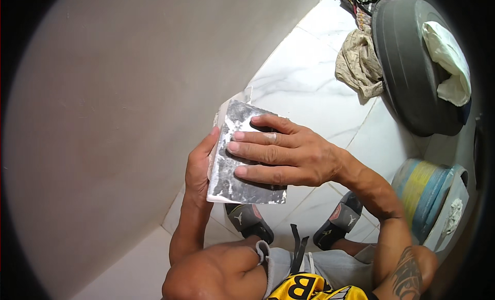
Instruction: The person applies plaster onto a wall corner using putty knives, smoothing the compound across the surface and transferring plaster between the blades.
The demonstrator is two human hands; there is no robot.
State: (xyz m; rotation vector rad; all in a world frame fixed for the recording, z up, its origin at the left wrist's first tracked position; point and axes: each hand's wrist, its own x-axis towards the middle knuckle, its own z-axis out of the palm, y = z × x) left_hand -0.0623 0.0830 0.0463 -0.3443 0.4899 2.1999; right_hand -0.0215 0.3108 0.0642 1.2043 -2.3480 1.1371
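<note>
In front of my torso, both my hands are on a flat rectangular block (246, 190) with a dark grey face. White powder or plaster smears its face and its near and left edges. My left hand (198, 168) grips it along the left side, thumb up against the edge; the other fingers are hidden behind it. Across the top face lie the long, slightly spread fingers of my right hand (289, 151), coming from the right. Its thumb is out of sight, apparently under the block. White dust marks some fingertips.
A smooth beige wall (129, 104) rises at left. Marble-look tiles (309, 68) cover the floor. At right stand a dark round tub (399, 57) with a white cloth (448, 57), a patterned cloth (358, 63), and a blue-yellow bucket (420, 197) with a white-smeared board (454, 217) against it.
</note>
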